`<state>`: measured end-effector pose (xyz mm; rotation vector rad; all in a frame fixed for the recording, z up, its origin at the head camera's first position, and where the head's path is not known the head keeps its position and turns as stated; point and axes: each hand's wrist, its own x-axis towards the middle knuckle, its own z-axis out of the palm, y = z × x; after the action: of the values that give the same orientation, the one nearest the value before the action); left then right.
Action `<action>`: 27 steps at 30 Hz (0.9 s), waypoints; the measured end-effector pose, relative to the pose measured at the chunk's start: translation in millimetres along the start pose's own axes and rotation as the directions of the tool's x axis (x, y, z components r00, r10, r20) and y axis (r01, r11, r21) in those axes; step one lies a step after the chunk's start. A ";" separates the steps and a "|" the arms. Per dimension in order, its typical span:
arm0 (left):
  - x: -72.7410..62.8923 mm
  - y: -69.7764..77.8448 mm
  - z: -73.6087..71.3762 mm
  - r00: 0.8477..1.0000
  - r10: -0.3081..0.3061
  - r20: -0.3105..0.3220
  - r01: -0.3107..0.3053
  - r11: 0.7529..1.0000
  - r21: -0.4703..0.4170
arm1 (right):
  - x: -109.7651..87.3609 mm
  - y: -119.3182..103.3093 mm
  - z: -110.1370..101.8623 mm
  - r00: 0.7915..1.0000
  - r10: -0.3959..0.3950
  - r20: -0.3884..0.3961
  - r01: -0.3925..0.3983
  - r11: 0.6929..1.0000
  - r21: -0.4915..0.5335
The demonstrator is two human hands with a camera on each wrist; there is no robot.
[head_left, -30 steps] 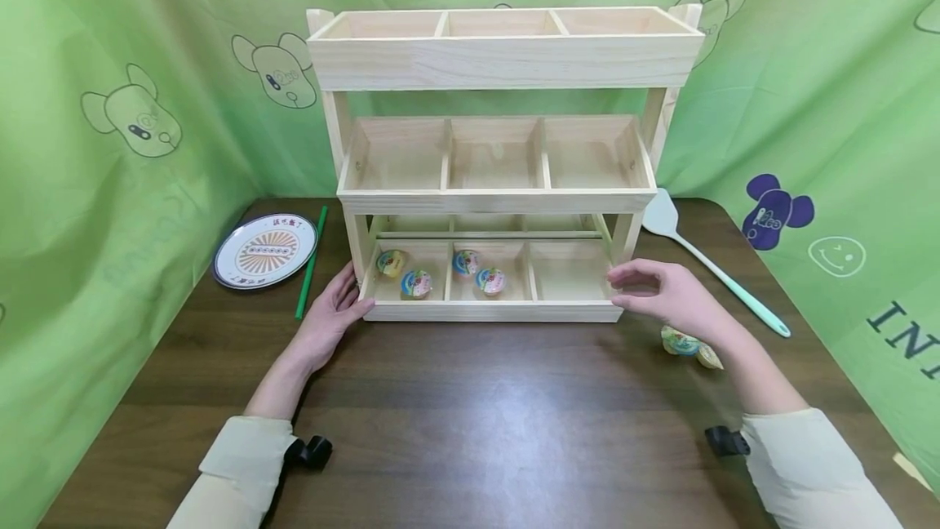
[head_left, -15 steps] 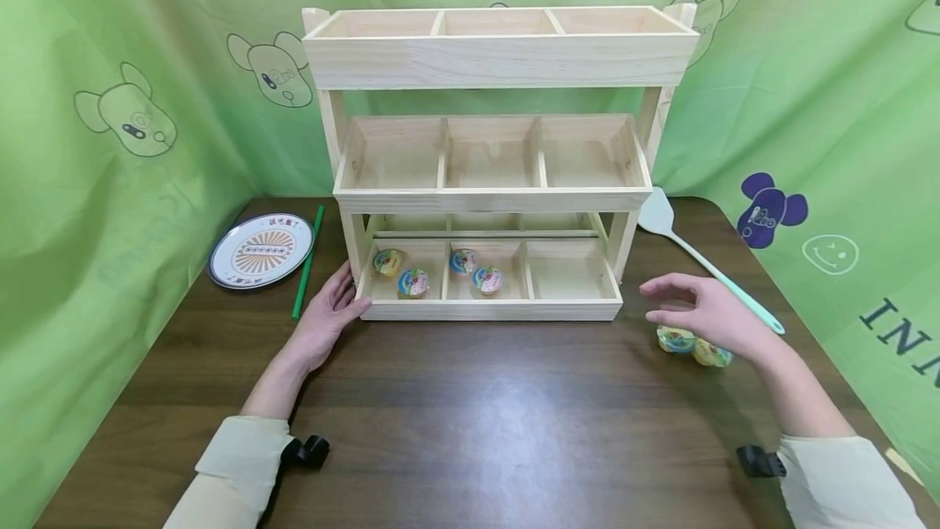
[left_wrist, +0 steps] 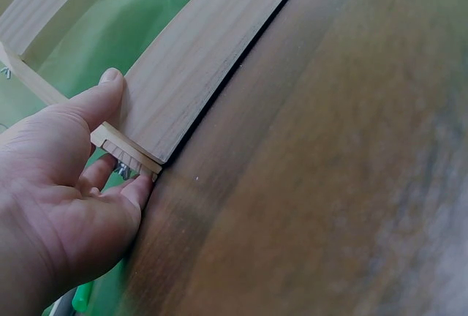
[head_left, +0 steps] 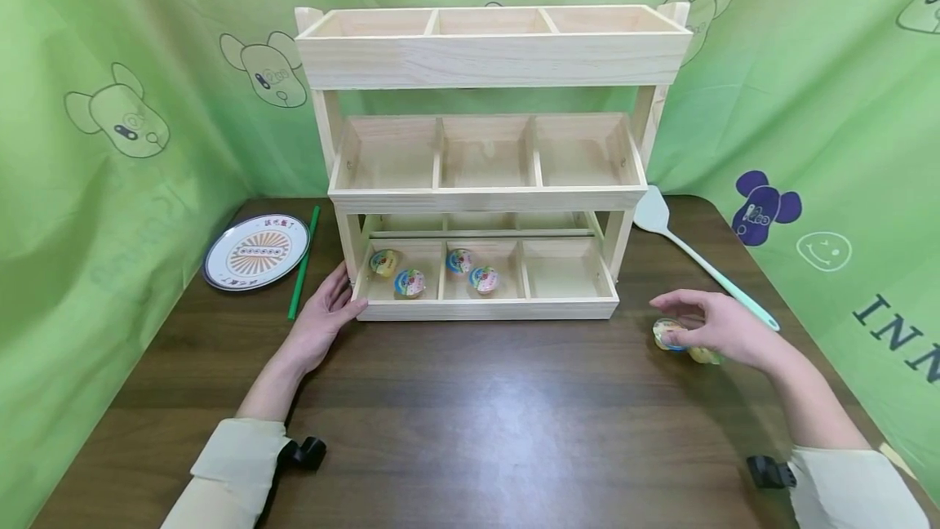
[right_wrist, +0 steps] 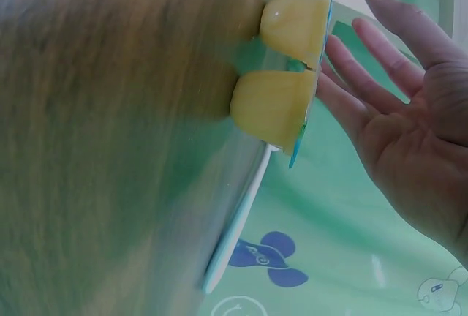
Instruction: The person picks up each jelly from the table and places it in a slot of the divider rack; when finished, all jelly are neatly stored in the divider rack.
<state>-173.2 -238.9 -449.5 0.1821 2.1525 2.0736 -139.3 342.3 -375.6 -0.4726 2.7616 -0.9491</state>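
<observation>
A three-tier wooden shelf [head_left: 492, 62] stands on the table. My left hand [head_left: 317, 326] grips the left end of its bottom tray [head_left: 485, 313]; in the left wrist view the thumb is at the front board, with fingers curled round the end. Two jelly cups [head_left: 384, 262] lie in the tray's left compartment, and two more jelly cups [head_left: 485, 280] in the middle one. At the right, my right hand [head_left: 723, 323] hovers over two other cups, the nearer-left jelly cup [head_left: 667, 333] and a yellowish jelly cup [head_left: 703, 356]. Its fingers are extended in the right wrist view, pinching nothing.
A patterned plate [head_left: 257, 253] and a green stick [head_left: 304, 264] lie left of the shelf. On the right, a pale spatula [head_left: 698, 255] lies slanting behind my right hand. Green printed cloth [head_left: 830, 104] encloses the table [head_left: 470, 415] at the back and sides.
My right hand has left the right end of the bottom tray, moving right and down to the two loose jelly cups. My left hand keeps its hold on the tray's left end.
</observation>
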 end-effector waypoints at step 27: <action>-0.6 -0.3 -0.2 1.000 0.005 -0.001 -0.005 1.000 0.012 | 4.4 4.9 4.2 0.999 -0.038 0.027 0.041 0.990 -0.135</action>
<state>-172.6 -239.2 -449.7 0.1879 2.1676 2.0638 -143.5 342.0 -382.2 -0.5583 2.8160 -0.7615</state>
